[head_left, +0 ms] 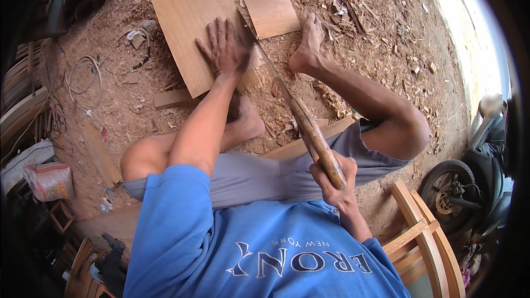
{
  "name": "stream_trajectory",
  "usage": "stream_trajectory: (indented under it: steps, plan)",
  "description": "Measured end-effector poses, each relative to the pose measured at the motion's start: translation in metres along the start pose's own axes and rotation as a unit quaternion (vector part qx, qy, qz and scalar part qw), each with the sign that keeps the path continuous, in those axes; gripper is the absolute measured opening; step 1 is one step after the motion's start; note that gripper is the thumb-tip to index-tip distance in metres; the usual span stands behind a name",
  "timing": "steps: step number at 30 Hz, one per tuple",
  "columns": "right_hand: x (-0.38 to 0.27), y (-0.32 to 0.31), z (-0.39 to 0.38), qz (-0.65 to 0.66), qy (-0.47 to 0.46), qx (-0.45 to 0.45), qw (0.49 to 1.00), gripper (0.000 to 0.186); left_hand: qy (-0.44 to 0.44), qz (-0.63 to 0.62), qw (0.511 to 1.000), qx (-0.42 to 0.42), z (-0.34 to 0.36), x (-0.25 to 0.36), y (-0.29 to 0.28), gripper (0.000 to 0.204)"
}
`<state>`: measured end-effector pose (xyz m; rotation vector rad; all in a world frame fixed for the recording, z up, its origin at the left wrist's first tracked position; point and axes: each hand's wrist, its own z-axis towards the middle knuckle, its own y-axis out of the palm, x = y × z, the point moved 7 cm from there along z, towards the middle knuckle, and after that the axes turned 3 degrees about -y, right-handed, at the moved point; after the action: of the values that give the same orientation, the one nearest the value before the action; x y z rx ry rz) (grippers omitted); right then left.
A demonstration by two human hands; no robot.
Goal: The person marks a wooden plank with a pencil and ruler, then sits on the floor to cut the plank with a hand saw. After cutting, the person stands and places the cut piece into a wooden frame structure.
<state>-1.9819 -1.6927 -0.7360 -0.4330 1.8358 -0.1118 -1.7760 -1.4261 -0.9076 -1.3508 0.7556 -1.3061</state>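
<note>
My left hand (226, 52) lies spread on a pale plywood board (179, 5), near its right edge. My right hand (334, 182) grips the worn wooden handle of a hand saw (306, 127), low in the view. The saw's long blade (276, 74) runs diagonally up to the board's right edge, just beside my left fingers. A smaller square wood piece (270, 8) lies right of the blade. Beneath the board's near end are short wood offcuts (176, 98), partly hidden.
My bare feet and bent legs frame the board on sawdust-strewn ground (375, 44). At left are a coiled cable (83, 83), stacked timber (19, 105) and a sack (49, 182). At right stand a wooden frame (419, 237) and a motorbike (464, 193).
</note>
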Motion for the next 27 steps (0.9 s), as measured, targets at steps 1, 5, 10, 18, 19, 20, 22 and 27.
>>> stream_trajectory:
  steps: [1, 5, 10, 18, 19, 20, 22, 27]
  plan:
    - [-0.004, -0.011, -0.023, 0.002, 0.03, -0.013, 0.999, 0.007, 0.01, 0.008, 1.0, 0.025, -0.002, 0.0, -0.003, 0.062]
    - [-0.025, -0.036, -0.066, -0.012, -0.017, 0.014, 1.0, 0.009, 0.033, 0.0, 0.997, 0.063, -0.005, 0.002, -0.006, 0.051]
    - [0.0, 0.014, 0.032, 0.021, -0.015, 0.001, 1.0, 0.009, 0.013, 0.015, 0.999, 0.049, -0.003, 0.002, -0.008, 0.049]
    - [-0.007, 0.002, 0.0, 0.002, 0.011, -0.007, 1.0, 0.011, 0.016, 0.01, 0.998, 0.06, -0.001, 0.002, -0.006, 0.049]
    - [-0.008, -0.009, -0.024, 0.015, 0.048, -0.012, 0.999, 0.007, 0.01, 0.008, 0.999, 0.044, -0.002, 0.0, -0.003, 0.05]
    - [-0.016, -0.018, -0.042, 0.001, 0.033, 0.003, 0.999, 0.008, 0.017, 0.0, 0.998, 0.053, -0.002, 0.0, -0.003, 0.054]
    - [-0.029, -0.026, -0.058, -0.039, -0.033, -0.018, 0.999, 0.012, 0.017, 0.0, 0.999, 0.034, -0.002, -0.002, 0.0, 0.064]
    - [-0.005, 0.015, 0.024, 0.032, -0.033, -0.003, 0.999, 0.007, 0.01, 0.017, 1.0, 0.02, -0.002, -0.001, 0.001, 0.069]
